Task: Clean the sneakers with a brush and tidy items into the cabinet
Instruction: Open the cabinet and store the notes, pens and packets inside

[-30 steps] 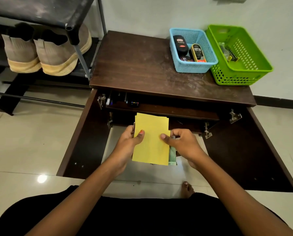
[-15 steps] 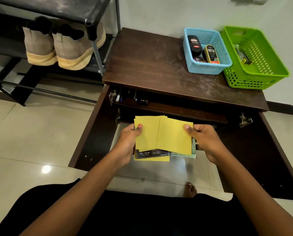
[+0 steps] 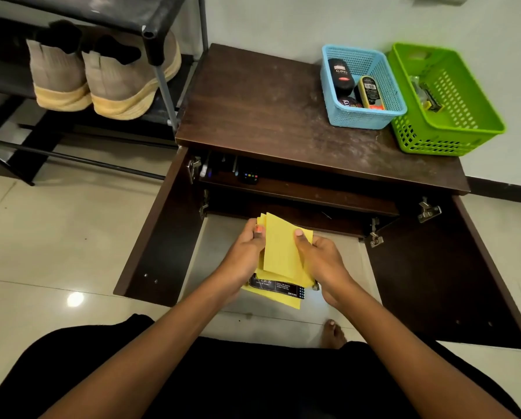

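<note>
A stack of yellow sheets (image 3: 283,252) is held in front of the open cabinet (image 3: 268,116), above the floor (image 3: 56,237) between its two doors. The sheets are fanned, not squared. The long axis of the top sheet runs away from the person, and its far corner points at the lower opening. A black printed packet (image 3: 275,289) is seen under the stack's near edge, its long axis crosswise.

The stack is gripped from both sides. The left hand (image 3: 242,258) is curled round the left edge, thumb on top. The right hand (image 3: 322,261) is curled round the right edge, thumb pressed on the top sheet.

The left door (image 3: 159,237) and right door (image 3: 434,267) stand swung wide. On the inner shelf, a small dark remote with coloured buttons (image 3: 249,177) is noted at the left end beside other dark items that cannot be identified.

On the cabinet top a blue basket (image 3: 359,120) with dark bottles and a green basket (image 3: 449,137) stand touching at the right rear.

A pair of beige sneakers (image 3: 101,83) is set on a black shoe rack (image 3: 162,86) left of the cabinet, side by side, heels toward the person and long axes pointing to the wall. A bare foot (image 3: 333,334) rests on the floor below the right hand.
</note>
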{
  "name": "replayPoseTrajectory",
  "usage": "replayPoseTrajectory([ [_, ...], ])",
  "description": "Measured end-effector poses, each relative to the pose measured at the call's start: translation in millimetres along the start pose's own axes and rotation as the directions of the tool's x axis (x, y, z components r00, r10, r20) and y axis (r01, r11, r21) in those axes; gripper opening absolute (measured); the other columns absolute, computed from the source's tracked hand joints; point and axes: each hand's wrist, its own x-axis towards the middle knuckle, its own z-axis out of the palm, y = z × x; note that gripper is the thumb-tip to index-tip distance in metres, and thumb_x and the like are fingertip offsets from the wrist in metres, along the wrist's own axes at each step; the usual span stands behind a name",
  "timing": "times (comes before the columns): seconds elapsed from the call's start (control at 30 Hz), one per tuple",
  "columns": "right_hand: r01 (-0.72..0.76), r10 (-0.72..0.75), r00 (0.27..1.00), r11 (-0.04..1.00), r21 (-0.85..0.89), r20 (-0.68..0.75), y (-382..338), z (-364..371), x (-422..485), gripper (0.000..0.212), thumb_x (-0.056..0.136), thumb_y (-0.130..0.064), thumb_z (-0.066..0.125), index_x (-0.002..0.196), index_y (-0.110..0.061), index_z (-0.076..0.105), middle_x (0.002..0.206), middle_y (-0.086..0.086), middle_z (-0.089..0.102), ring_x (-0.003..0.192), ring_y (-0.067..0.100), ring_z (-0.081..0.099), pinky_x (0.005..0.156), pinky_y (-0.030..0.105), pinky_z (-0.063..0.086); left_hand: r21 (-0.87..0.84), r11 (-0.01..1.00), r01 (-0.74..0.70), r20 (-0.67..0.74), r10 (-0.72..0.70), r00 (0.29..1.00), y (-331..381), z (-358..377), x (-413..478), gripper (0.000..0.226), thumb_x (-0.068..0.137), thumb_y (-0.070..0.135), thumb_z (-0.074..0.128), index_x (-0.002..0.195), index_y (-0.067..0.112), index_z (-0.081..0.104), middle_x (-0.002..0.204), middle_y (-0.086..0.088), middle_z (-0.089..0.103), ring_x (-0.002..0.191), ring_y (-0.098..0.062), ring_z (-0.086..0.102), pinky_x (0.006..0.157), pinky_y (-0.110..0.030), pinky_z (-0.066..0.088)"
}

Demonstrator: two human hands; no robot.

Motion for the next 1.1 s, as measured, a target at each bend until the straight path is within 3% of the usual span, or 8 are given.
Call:
replayPoseTrajectory([
  [0.13, 0.0, 0.004, 1.0, 0.989, 0.149, -0.029, -4.0, -1.4, 0.3, 0.016, 0.094, -0.037, 0.051, 0.093, -0.023, 0.058, 0.101, 0.003, 0.067, 0.092, 0.021, 0.063, 0.074, 0.035, 0.052, -0.158, 0.98, 0.118, 0.13, -0.098, 0.987, 2.3, -8.4, 1.7, 0.049, 0.097, 0.047, 0.031, 0.144, 0.033, 0.032, 0.139, 0.005, 0.049, 0.126, -0.02, 0.048, 0.095, -0.037, 0.044],
  [0.23, -0.031, 0.037, 0.999, 0.956, 0.291, -0.017, -9.7, -4.4, -0.8, 0.015, 0.093, -0.031, 0.055, 0.098, -0.018, 0.061, 0.101, 0.006, 0.069, 0.092, 0.025, 0.066, 0.081, 0.043, 0.055, -0.168, 0.982, 0.088, 0.264, -0.041, 0.964, 6.2, -14.6, -1.5, 0.04, 0.09, 0.015, 0.056, 0.127, 0.029, 0.048, 0.124, -0.003, 0.061, 0.11, -0.021, 0.061, 0.082, -0.035, 0.056],
  [0.3, -0.049, 0.045, 0.999, 0.927, 0.372, 0.021, -14.2, -8.7, -2.5, 0.018, 0.093, -0.027, 0.056, 0.102, -0.013, 0.063, 0.1, 0.008, 0.07, 0.091, 0.026, 0.067, 0.081, 0.045, 0.055, -0.168, 0.982, 0.086, 0.357, -0.02, 0.934, 7.9, -17.9, -2.8, 0.064, 0.075, -0.005, 0.067, 0.122, 0.033, 0.046, 0.126, -0.007, 0.059, 0.111, -0.024, 0.06, 0.084, -0.036, 0.057],
  [0.47, -0.056, 0.034, 0.998, 0.888, 0.457, 0.055, -19.4, -22.9, 0.2, 0.02, 0.093, -0.024, 0.054, 0.106, -0.013, 0.063, 0.11, 0.01, 0.068, 0.1, 0.028, 0.065, 0.084, 0.047, 0.053, -0.14, 0.988, 0.068, 0.442, 0.001, 0.897, 13.5, -28.0, -0.2, 0.094, 0.069, -0.026, 0.059, 0.135, 0.037, 0.035, 0.131, -0.013, 0.054, 0.115, -0.031, 0.059, 0.09, -0.046, 0.052],
  [0.67, 0.227, -0.151, 0.972, 0.792, 0.567, -0.178, -36.0, -51.9, 6.4, 0.019, 0.096, -0.026, 0.047, 0.107, -0.016, 0.059, 0.113, 0.002, 0.065, 0.102, 0.018, 0.062, 0.082, 0.036, 0.055, -0.23, 0.97, 0.072, 0.289, -0.002, 0.957, 15.0, -28.7, 5.1, 0.1, 0.075, -0.03, 0.047, 0.138, 0.046, 0.03, 0.124, -0.017, 0.054, 0.104, -0.03, 0.062, 0.079, -0.042, 0.057],
  [0.87, 0.527, -0.348, 0.838, 0.716, 0.457, -0.421, -51.7, -58.9, 3.9, 0.01, 0.097, -0.023, 0.046, 0.101, -0.021, 0.056, 0.097, -0.009, 0.064, 0.086, 0.002, 0.064, 0.072, 0.023, 0.055, -0.272, 0.961, 0.041, 0.202, 0.016, 0.979, 19.5, -24.5, 2.2, 0.06, 0.08, -0.026, 0.041, 0.118, 0.017, 0.061, 0.117, -0.006, 0.059, 0.1, -0.019, 0.063, 0.075, -0.032, 0.059],
  [1.0, 0.491, -0.39, 0.834, 0.846, 0.205, -0.391, -41.0, -57.7, 13.5, 0.014, 0.097, -0.029, 0.048, 0.105, -0.02, 0.055, 0.111, 0.007, 0.06, 0.101, 0.02, 0.059, 0.09, 0.042, 0.051, -0.397, 0.917, -0.034, 0.055, 0.061, 0.997, 19.3, -26.7, 5.6, 0.075, 0.079, -0.025, 0.041, 0.131, 0.029, 0.05, 0.114, -0.005, 0.061, 0.099, -0.02, 0.063, 0.076, -0.037, 0.057],
  [1.1, 0.285, -0.189, 0.906, 0.934, 0.216, -0.378, -29.4, -52.5, 23.5, 0.016, 0.097, -0.033, 0.046, 0.103, -0.02, 0.055, 0.108, 0.005, 0.061, 0.104, 0.027, 0.059, 0.093, 0.05, 0.048, -0.416, 0.907, -0.063, 0.022, 0.079, 0.997, 20.3, -26.5, 5.7, 0.083, 0.081, -0.022, 0.04, 0.134, 0.042, 0.039, 0.107, -0.004, 0.061, 0.095, -0.02, 0.063, 0.071, -0.036, 0.057],
])
